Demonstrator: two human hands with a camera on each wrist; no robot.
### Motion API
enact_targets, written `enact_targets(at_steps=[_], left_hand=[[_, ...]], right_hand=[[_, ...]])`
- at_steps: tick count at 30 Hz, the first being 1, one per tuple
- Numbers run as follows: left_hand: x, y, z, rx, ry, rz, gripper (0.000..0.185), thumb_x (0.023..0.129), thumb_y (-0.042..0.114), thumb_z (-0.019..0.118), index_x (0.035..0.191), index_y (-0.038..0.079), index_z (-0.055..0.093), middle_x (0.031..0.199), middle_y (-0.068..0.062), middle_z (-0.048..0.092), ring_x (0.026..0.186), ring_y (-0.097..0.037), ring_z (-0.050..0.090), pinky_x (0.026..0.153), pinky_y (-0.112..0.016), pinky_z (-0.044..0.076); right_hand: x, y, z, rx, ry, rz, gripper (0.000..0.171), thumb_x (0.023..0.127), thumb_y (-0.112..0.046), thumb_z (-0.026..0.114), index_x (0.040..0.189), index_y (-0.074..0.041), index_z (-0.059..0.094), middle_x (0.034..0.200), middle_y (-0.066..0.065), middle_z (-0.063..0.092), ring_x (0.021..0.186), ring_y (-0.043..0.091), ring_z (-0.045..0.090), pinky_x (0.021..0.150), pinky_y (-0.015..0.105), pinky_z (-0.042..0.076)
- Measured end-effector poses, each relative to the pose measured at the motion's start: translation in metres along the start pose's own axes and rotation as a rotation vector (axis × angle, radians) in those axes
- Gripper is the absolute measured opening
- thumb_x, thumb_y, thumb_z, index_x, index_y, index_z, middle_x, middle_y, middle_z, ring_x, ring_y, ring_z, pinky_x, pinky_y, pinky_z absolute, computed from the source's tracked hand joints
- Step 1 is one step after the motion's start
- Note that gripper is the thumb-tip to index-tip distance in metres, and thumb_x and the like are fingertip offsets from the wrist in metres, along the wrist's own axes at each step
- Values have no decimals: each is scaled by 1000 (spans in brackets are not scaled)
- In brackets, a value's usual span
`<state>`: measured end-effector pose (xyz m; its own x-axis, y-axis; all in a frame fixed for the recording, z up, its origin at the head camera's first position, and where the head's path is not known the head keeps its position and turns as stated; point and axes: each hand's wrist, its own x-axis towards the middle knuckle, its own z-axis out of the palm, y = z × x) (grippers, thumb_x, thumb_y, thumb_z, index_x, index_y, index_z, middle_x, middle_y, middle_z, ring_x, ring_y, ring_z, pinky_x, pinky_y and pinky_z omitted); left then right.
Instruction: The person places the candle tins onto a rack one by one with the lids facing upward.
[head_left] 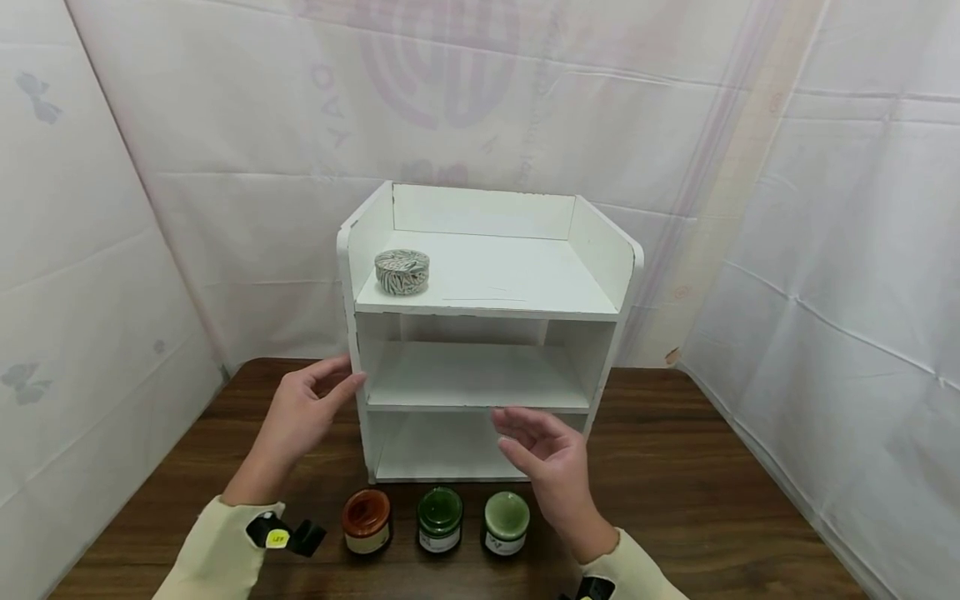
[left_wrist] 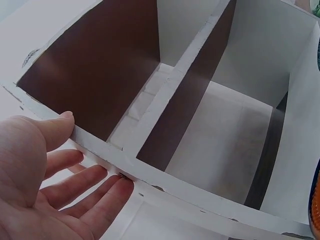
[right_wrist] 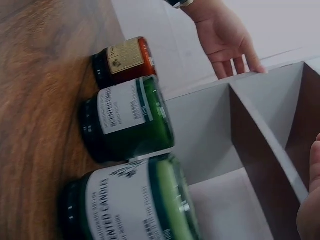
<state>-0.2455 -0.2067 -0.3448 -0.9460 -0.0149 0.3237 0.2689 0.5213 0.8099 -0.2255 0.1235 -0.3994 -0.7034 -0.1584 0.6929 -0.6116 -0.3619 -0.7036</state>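
A person's left hand [head_left: 300, 414] rests with straight fingers against the left side panel of a white shelf [head_left: 480, 333] on a wooden table [head_left: 697, 500]. The right hand [head_left: 551, 462] hovers open, holding nothing, before the lower shelf. Three jars [head_left: 440, 521] stand in a row just in front; a tin [head_left: 402, 271] sits on top.

Open shelves, jars out front

Three candle jars [head_left: 440, 520] line the shelf unit's [head_left: 483, 312] foot; a round tin [head_left: 402, 271] occupies top-left.
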Motion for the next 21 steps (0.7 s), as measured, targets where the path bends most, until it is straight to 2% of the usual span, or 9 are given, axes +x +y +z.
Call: enact_targets(at_steps=[7, 11, 16, 21], left_hand=[[0, 1, 1, -12, -5, 17, 57, 101, 44, 64, 146, 9, 58, 139, -16, 65, 123, -31, 62, 82, -16, 50], [-1, 1, -1, -3, -5, 15, 58, 101, 46, 63, 145, 10, 59, 139, -15, 65, 124, -31, 62, 84, -19, 50], [0, 1, -2, 1, -10, 17, 57, 101, 45, 63, 145, 9, 58, 139, -16, 65, 124, -30, 62, 84, -19, 50], [1, 0, -1, -17, -16, 17, 56, 102, 43, 64, 146, 8, 58, 139, -16, 65, 123, -29, 62, 82, -16, 50]], right_hand=[[-10, 8, -5, -14, -16, 37, 35, 90, 13, 68, 120, 25, 55, 120, 6, 75, 112, 19, 72, 96, 31, 56], [-15, 14, -7, -10, -37, 57, 37, 89, 13, 69, 121, 26, 55, 121, 7, 75, 113, 20, 71, 98, 33, 56], [-22, 19, -12, -48, -55, 93, 39, 89, 11, 71, 122, 24, 56, 122, 12, 74, 114, 23, 71, 98, 34, 56], [-31, 20, -17, -79, -41, 202, 40, 88, 7, 74, 124, 18, 59, 124, 16, 72, 116, 21, 70, 99, 34, 56]])
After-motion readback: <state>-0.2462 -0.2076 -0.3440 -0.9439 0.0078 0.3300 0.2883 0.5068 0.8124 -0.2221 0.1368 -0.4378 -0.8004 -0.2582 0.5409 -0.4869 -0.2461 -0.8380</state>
